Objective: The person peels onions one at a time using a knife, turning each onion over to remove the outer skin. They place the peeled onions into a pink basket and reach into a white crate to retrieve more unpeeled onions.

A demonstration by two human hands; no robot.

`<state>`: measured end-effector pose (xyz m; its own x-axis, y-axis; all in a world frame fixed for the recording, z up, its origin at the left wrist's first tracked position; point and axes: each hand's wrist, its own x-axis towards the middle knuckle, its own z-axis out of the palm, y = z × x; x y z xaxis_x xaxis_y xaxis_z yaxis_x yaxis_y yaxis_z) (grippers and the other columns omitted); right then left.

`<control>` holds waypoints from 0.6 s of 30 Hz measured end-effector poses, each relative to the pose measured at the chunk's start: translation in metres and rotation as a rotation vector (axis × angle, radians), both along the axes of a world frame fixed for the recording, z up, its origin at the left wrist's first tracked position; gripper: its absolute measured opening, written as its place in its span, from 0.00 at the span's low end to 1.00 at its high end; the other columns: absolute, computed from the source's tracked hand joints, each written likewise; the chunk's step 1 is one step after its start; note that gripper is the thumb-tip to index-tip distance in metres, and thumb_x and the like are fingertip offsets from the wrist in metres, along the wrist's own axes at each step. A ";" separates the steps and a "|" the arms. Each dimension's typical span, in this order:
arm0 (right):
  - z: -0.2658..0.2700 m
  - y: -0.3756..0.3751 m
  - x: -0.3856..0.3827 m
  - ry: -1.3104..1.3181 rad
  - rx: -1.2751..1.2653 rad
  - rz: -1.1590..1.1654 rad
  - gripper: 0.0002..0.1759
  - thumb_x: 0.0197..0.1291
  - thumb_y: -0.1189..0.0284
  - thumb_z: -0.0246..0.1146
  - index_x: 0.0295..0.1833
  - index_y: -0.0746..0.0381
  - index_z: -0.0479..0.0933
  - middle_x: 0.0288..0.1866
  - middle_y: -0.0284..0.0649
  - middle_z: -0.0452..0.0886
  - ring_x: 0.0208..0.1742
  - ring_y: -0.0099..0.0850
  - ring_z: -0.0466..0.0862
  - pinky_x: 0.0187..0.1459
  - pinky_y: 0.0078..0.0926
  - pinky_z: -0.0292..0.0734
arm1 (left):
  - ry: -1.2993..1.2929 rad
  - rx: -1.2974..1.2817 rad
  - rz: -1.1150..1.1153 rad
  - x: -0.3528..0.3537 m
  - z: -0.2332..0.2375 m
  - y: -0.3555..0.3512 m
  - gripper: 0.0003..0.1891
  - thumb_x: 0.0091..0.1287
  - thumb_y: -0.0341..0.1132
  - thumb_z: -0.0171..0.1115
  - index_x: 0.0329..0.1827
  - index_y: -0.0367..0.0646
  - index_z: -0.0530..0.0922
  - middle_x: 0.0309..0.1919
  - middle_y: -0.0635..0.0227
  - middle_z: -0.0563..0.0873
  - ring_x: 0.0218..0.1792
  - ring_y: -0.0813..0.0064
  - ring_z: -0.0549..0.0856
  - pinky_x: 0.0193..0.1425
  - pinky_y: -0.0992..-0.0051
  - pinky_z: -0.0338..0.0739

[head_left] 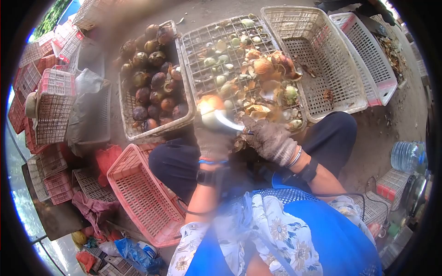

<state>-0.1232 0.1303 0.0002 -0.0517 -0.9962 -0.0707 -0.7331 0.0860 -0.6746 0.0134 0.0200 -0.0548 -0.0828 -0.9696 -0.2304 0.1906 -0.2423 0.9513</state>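
At the far left stands a stack of red and white crates [51, 99], with a grey sack [90, 110] leaning against it. Nearer me, an empty pink crate [142, 193] lies tilted on the ground beside my left knee. Beyond that knee sits the crate of unpeeled onions [130, 120], its dark purple-brown bulbs piled along the whole length. My left hand [212, 140], in a dirty work glove, is clamped around the lower part of the onion [209, 106], held up over the near edge of the sorting crate [202, 46]; the onion's top is orange-skinned and its underside shows white. The curved blade of the knife [228, 122] lies against that white underside. My right hand [269, 138], also gloved, is closed tight on the knife's handle, just beside the left hand. Behind both hands the sorting crate carries loose brown peels [258, 99] toward its near right corner and small pale peeled onions [221, 57] scattered farther back. To the right come an empty white crate [322, 60] and then a pink-rimmed crate [368, 55]. At the far right a clear water bottle [407, 156] lies on the ground.
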 end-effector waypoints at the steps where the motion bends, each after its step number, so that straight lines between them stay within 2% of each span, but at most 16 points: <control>1: 0.002 0.002 0.002 0.124 -0.027 -0.012 0.26 0.67 0.61 0.60 0.68 0.59 0.72 0.46 0.50 0.83 0.44 0.48 0.84 0.45 0.41 0.79 | 0.014 -0.012 -0.010 0.000 0.001 0.000 0.30 0.61 0.59 0.63 0.56 0.43 0.76 0.45 0.55 0.83 0.40 0.56 0.85 0.45 0.59 0.85; 2: 0.002 0.004 0.004 0.248 -0.055 -0.024 0.26 0.67 0.61 0.61 0.67 0.59 0.73 0.47 0.49 0.84 0.44 0.48 0.84 0.45 0.41 0.79 | 0.028 -0.024 -0.019 0.000 0.002 0.001 0.30 0.61 0.58 0.63 0.57 0.43 0.76 0.45 0.55 0.83 0.40 0.56 0.85 0.45 0.59 0.85; 3: 0.001 0.003 0.004 0.248 -0.054 -0.024 0.26 0.67 0.61 0.61 0.67 0.59 0.73 0.47 0.49 0.84 0.44 0.48 0.84 0.45 0.41 0.79 | 0.028 -0.024 -0.019 0.003 0.003 -0.002 0.30 0.61 0.58 0.63 0.57 0.43 0.76 0.45 0.55 0.83 0.40 0.56 0.85 0.45 0.59 0.85; 5: -0.002 -0.002 0.002 0.150 -0.143 -0.035 0.26 0.69 0.62 0.58 0.68 0.64 0.69 0.38 0.46 0.83 0.38 0.40 0.85 0.37 0.41 0.80 | 0.708 0.551 0.018 0.011 0.006 -0.010 0.30 0.61 0.57 0.64 0.58 0.43 0.76 0.46 0.55 0.83 0.41 0.56 0.85 0.44 0.60 0.86; 6: -0.001 -0.001 0.004 0.150 -0.144 -0.034 0.26 0.69 0.62 0.58 0.68 0.64 0.69 0.38 0.46 0.83 0.38 0.40 0.85 0.37 0.41 0.80 | 0.708 0.550 0.018 0.010 0.013 -0.009 0.30 0.61 0.57 0.64 0.58 0.43 0.76 0.46 0.55 0.83 0.41 0.56 0.85 0.44 0.60 0.86; 8: 0.000 0.003 0.008 -0.509 -0.196 -0.128 0.22 0.70 0.64 0.58 0.65 0.64 0.74 0.37 0.44 0.84 0.36 0.31 0.84 0.36 0.37 0.79 | 0.876 0.645 0.073 0.008 0.027 -0.008 0.31 0.61 0.55 0.65 0.59 0.42 0.75 0.47 0.55 0.83 0.42 0.55 0.85 0.42 0.61 0.87; 9: 0.005 0.004 0.006 -0.509 -0.196 -0.128 0.22 0.70 0.64 0.58 0.65 0.64 0.74 0.37 0.44 0.84 0.36 0.31 0.84 0.36 0.37 0.79 | 0.876 0.646 0.073 0.010 0.022 -0.009 0.31 0.61 0.55 0.65 0.59 0.42 0.75 0.47 0.55 0.83 0.42 0.55 0.85 0.42 0.61 0.87; 11: 0.019 0.005 -0.002 -1.024 0.346 -0.285 0.19 0.69 0.66 0.58 0.61 0.65 0.77 0.36 0.43 0.85 0.37 0.27 0.83 0.38 0.35 0.79 | 0.897 0.613 -0.045 0.017 0.011 -0.014 0.31 0.60 0.55 0.67 0.59 0.42 0.76 0.49 0.56 0.84 0.45 0.55 0.85 0.43 0.63 0.87; 12: 0.018 0.005 -0.002 -1.020 0.344 -0.281 0.19 0.69 0.66 0.58 0.61 0.65 0.77 0.36 0.43 0.85 0.37 0.27 0.83 0.38 0.35 0.79 | 0.901 0.610 -0.045 0.015 0.015 -0.015 0.31 0.60 0.55 0.67 0.59 0.42 0.76 0.49 0.56 0.84 0.45 0.55 0.85 0.43 0.63 0.87; 14: 0.008 0.007 0.001 -1.107 0.350 -0.376 0.21 0.68 0.64 0.60 0.62 0.65 0.76 0.38 0.44 0.85 0.39 0.34 0.85 0.41 0.36 0.80 | 0.995 0.670 -0.142 0.013 0.021 -0.013 0.31 0.60 0.55 0.68 0.60 0.43 0.76 0.51 0.59 0.84 0.49 0.58 0.85 0.44 0.63 0.87; 15: 0.001 0.007 0.001 -1.106 0.350 -0.375 0.21 0.68 0.64 0.60 0.62 0.65 0.76 0.38 0.44 0.85 0.39 0.34 0.85 0.41 0.36 0.80 | 0.996 0.670 -0.142 0.015 0.011 -0.010 0.31 0.60 0.55 0.68 0.60 0.43 0.76 0.51 0.59 0.84 0.49 0.58 0.85 0.44 0.63 0.87; 17: -0.008 0.005 -0.002 0.091 -0.377 -0.115 0.24 0.65 0.67 0.61 0.65 0.63 0.74 0.33 0.48 0.82 0.29 0.38 0.82 0.31 0.34 0.77 | -0.204 -0.156 -0.132 0.019 -0.019 -0.005 0.31 0.59 0.55 0.68 0.60 0.44 0.76 0.52 0.61 0.84 0.50 0.61 0.85 0.45 0.63 0.87; 18: 0.006 0.005 -0.001 0.200 -0.301 -0.106 0.24 0.64 0.66 0.61 0.64 0.62 0.75 0.35 0.48 0.83 0.31 0.42 0.83 0.33 0.38 0.78 | -0.131 -0.124 -0.197 0.020 -0.011 -0.004 0.31 0.59 0.53 0.69 0.61 0.44 0.76 0.52 0.61 0.84 0.50 0.62 0.85 0.46 0.62 0.87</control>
<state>-0.1247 0.1350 0.0064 -0.1389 -0.9593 0.2460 -0.8507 -0.0115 -0.5255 0.0335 0.0165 -0.0658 -0.2502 -0.9592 -0.1317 0.0248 -0.1423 0.9895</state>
